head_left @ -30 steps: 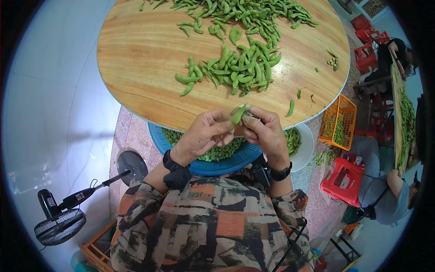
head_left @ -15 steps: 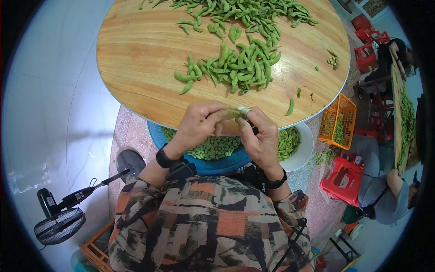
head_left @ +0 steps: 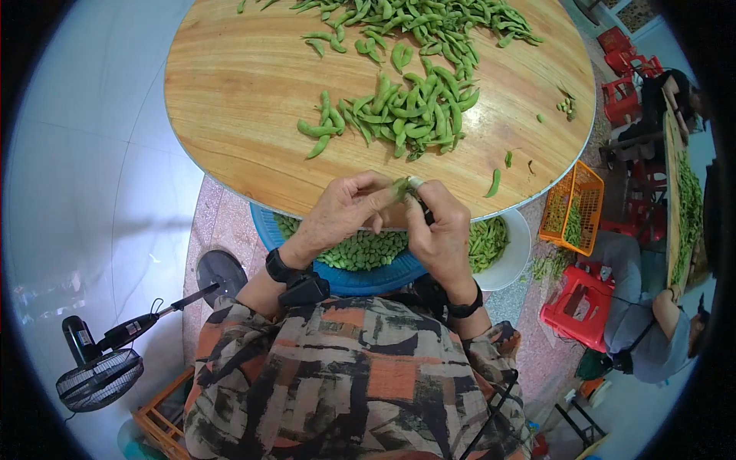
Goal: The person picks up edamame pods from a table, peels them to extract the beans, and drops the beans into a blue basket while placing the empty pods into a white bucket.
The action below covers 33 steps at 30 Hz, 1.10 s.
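My left hand [head_left: 345, 211] pinches a green edamame pod [head_left: 401, 186] between thumb and fingertips, over the near edge of the table. Close against it, my right hand [head_left: 441, 234] is closed with its fingertips at the same pod. A white wrap [head_left: 415, 182] covers a fingertip of that hand, and something dark shows in its palm, too hidden to name. Below both hands sits a blue basin [head_left: 345, 285] of shelled green beans [head_left: 364, 253]. Just beyond them, a heap of edamame pods [head_left: 414, 115] lies on the round wooden table [head_left: 238, 115].
A white bucket [head_left: 524, 249] of pods stands right of the basin. Farther right are an orange crate [head_left: 586, 207], a red stool [head_left: 575, 307] and seated people at another table [head_left: 675, 169]. On the left stands a black fan [head_left: 100, 379].
The pod between my hands has tilted more upright, and my left fingers have shifted slightly at it. My right hand stays nearly in place.
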Available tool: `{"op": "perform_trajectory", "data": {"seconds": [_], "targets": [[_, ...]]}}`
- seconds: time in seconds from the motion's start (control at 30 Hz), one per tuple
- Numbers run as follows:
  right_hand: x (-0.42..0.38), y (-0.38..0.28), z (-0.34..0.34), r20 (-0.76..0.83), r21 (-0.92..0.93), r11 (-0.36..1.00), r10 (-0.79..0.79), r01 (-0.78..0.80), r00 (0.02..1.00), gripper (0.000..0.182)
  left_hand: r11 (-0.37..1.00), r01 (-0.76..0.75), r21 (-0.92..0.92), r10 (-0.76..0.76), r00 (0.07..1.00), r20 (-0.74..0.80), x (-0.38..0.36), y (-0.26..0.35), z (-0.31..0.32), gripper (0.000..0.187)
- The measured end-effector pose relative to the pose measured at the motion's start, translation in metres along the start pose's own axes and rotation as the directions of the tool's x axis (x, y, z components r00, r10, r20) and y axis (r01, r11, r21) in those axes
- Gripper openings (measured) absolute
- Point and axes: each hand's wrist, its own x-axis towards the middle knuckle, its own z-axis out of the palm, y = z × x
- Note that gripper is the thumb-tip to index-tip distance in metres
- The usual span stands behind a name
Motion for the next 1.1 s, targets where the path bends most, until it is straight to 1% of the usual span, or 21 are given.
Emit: {"op": "perform_trajectory", "data": {"seconds": [0.1,0.13,0.17,0.2,0.23,0.3,0.33,0.4,0.43,0.47,0.5,0.63,0.7,0.73,0.8,0.83,0.9,0.93,1.0,1.03,1.1], "targets": [[-0.004,-0.01,0.01,-0.05,-0.156,0.985,-0.086,0.077,0.995,0.018,0.994,-0.112,-0.017,0.109,0.986,-0.124,-0.002,-0.007,0.012,0.021],[-0.005,-0.012,0.014,-0.103,-0.134,0.988,-0.093,0.079,0.99,0.02,0.994,-0.111,-0.018,0.108,0.987,-0.123,-0.002,-0.009,0.015,0.021],[-0.006,-0.013,0.015,-0.103,-0.135,0.988,-0.093,0.078,0.99,0.02,0.937,-0.238,0.256,0.282,0.947,-0.153,-0.002,-0.011,0.016,0.022],[-0.008,-0.013,0.015,-0.084,-0.146,0.987,-0.076,0.063,0.994,0.02,0.793,-0.327,0.513,0.451,0.882,-0.134,-0.002,-0.014,0.018,0.022],[-0.009,-0.014,0.016,-0.064,-0.156,0.987,-0.06,0.049,0.996,0.02,0.793,-0.327,0.514,0.452,0.882,-0.135,-0.001,-0.018,0.021,0.022],[-0.01,-0.015,0.022,-0.087,-0.167,0.98,-0.127,0.112,0.988,0.021,0.433,-0.37,0.822,0.724,0.686,-0.073,0.001,-0.023,0.026,0.026],[-0.011,-0.015,0.023,-0.111,-0.18,0.969,-0.193,0.171,0.975,0.022,0.433,-0.37,0.822,0.724,0.686,-0.073,-0.001,-0.021,0.022,0.026],[-0.013,-0.014,0.022,-0.087,-0.172,0.966,-0.208,0.191,0.974,0.024,0.79,-0.262,0.555,0.376,0.922,-0.099,-0.005,-0.012,0.011,0.032],[-0.014,-0.013,0.02,-0.059,-0.161,0.964,-0.222,0.21,0.973,0.025,0.79,-0.263,0.554,0.375,0.922,-0.099,-0.003,-0.012,0.011,0.032],[-0.013,-0.01,0.019,-0.045,-0.153,0.967,-0.215,0.206,0.975,0.027,0.968,-0.23,0.101,0.24,0.966,-0.102,-0.001,-0.011,0.011,0.033],[-0.012,-0.011,0.018,-0.045,-0.15,0.966,-0.218,0.209,0.975,0.027,0.921,-0.123,-0.37,0.117,0.992,-0.039,0.0,-0.01,0.012,0.034],[-0.001,-0.009,0.014,-0.12,-0.144,0.972,-0.205,0.188,0.971,0.028,0.846,-0.155,-0.51,0.157,0.987,-0.04,0.0,-0.008,0.016,0.032],[0.003,-0.007,0.003,-0.143,-0.105,0.991,-0.097,0.082,0.985,0.026,0.959,-0.188,-0.211,0.151,0.973,-0.176,-0.003,-0.01,0.019,0.031],[0.005,-0.007,0.0,-0.154,-0.061,0.997,-0.051,0.042,0.987,0.022,0.959,-0.186,-0.212,0.15,0.973,-0.175,-0.004,-0.01,0.019,0.031],[0.004,-0.004,-0.002,-0.125,0.019,1.0,0.02,-0.018,0.992,0.021,0.969,-0.151,0.197,0.187,0.966,-0.181,-0.008,-0.008,0.019,0.031],[0.003,-0.002,-0.002,-0.09,0.1,0.992,0.087,-0.078,0.992,0.021,0.969,-0.15,0.196,0.187,0.965,-0.184,-0.007,-0.01,0.019,0.031],[0.001,-0.001,0.001,-0.058,0.18,0.971,0.168,-0.155,0.984,0.021,0.776,-0.329,0.539,0.47,0.87,-0.146,-0.006,-0.014,0.017,0.025],[0.0,0.0,0.001,-0.023,0.253,0.939,0.246,-0.232,0.969,0.021,0.776,-0.328,0.539,0.47,0.871,-0.146,-0.006,-0.013,0.017,0.025],[-0.001,0.001,0.002,-0.012,0.284,0.926,0.264,-0.25,0.964,0.021,0.654,-0.36,0.666,0.549,0.831,-0.09,-0.007,-0.007,0.016,0.017],[-0.001,0.001,0.002,-0.001,0.316,0.911,0.28,-0.266,0.96,0.021,0.654,-0.36,0.665,0.548,0.832,-0.09,-0.008,-0.006,0.017,0.017],[0.001,-0.003,-0.002,0.037,0.363,0.873,0.337,-0.327,0.941,0.021,0.521,-0.415,0.745,0.627,0.779,-0.004,-0.007,-0.004,0.019,0.015]]}}
